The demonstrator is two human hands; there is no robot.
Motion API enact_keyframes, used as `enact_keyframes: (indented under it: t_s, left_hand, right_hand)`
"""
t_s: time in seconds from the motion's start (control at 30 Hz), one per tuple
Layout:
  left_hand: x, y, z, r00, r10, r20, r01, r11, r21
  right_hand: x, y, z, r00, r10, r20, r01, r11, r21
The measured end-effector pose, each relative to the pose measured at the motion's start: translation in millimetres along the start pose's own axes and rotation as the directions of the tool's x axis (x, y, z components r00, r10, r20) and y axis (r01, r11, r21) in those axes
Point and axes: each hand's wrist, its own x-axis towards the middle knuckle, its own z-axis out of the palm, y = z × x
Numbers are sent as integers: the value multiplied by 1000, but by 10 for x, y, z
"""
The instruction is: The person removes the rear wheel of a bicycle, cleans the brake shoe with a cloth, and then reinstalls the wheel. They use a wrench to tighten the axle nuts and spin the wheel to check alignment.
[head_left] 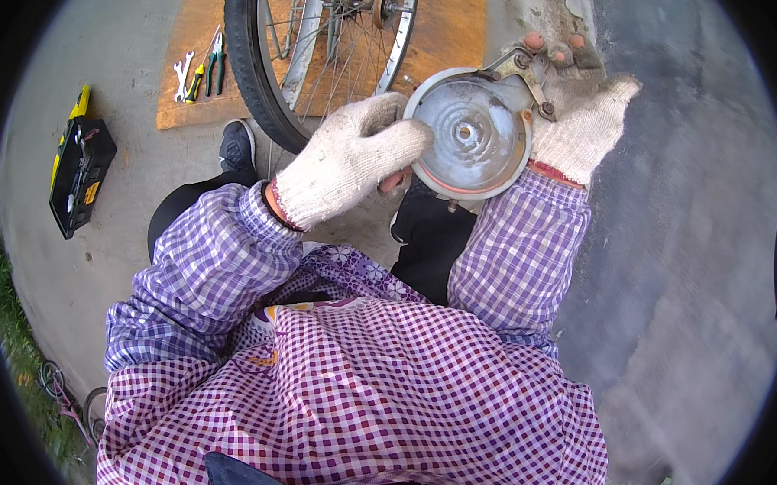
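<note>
A round grey metal bicycle drum brake [467, 135] with a small central hole is held up in front of me. My left hand [349, 158], in a white knit glove, is closed on its left rim, with the thumb near the inner face. The brake's metal lever arm [526, 71] sticks out at the upper right and overlaps my right hand [581, 112]. That hand is gloved too, palm up and dirt-stained, with bare fingertips and the thumb spread outward. It lies against or just behind the brake's right side; the exact contact is hidden.
A bicycle wheel [240, 58] with a black tyre is over a wooden board [454, 37]. Wrenches [182, 76], a yellow-black screwdriver [195, 84] and green-handled pliers [216, 63] lie there. Left is a black-yellow toolbox [84, 173]; a bicycle [73, 406] is by the grass.
</note>
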Motion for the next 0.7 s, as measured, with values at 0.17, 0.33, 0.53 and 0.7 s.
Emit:
enact_keyframes:
  t_s: [0.17,0.33,0.53,0.7]
  left_hand:
    - [30,20,102,1000,3,-4,-3,1000,14]
    - [53,-48,188,998,28,-53,-27,1000,12]
    - [100,-181,216,998,43,-46,-38,993,111]
    - [95,-222,234,996,45,-74,-35,991,129]
  right_hand:
    - [81,128,-211,1000,-5,1,5,996,-90]
    - [118,331,-488,932,108,347,-219,928,301]
    - [162,406,-746,925,86,371,-195,943,269]
    - [154,394,-751,964,68,255,-107,984,142]
